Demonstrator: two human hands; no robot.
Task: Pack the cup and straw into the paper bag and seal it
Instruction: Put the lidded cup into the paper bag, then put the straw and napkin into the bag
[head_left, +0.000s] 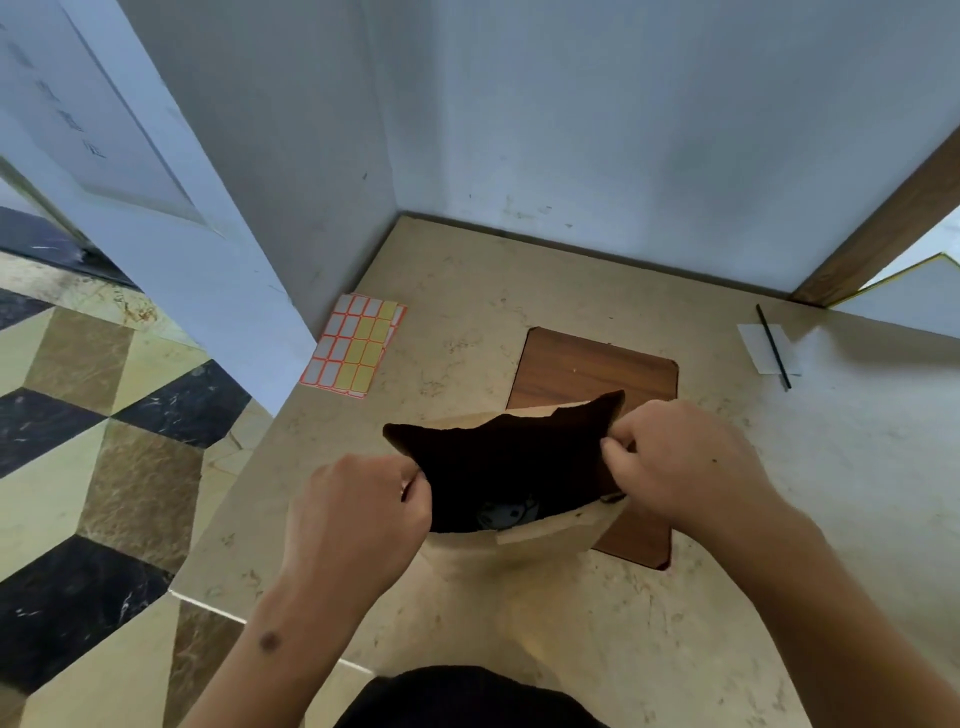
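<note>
1. Paper bag (545, 540) standing on the worktop (571, 649), partly over a wooden inset panel (587, 364), mouth pulled wide and dark inside.
2. Left hand (353, 519) pinched shut on the near-left rim; right hand (680, 462) pinched shut on the right rim, hands well apart.
3. Something pale with a printed figure visible low inside the bag, probably the cup (506, 514); too dark to confirm.
4. Black straw (774, 347) lying across a white slip of paper (768, 347) at the far right of the worktop, well apart from the bag and seemingly not yet packed.
5. Sheet of stickers (353, 345) lying far left, likely for sealing.
6. Best to keep one pinch holding the mouth open, fetch the straw with the other, drop it beside the cup, then fold the rim flat and even before any sticker.
</note>
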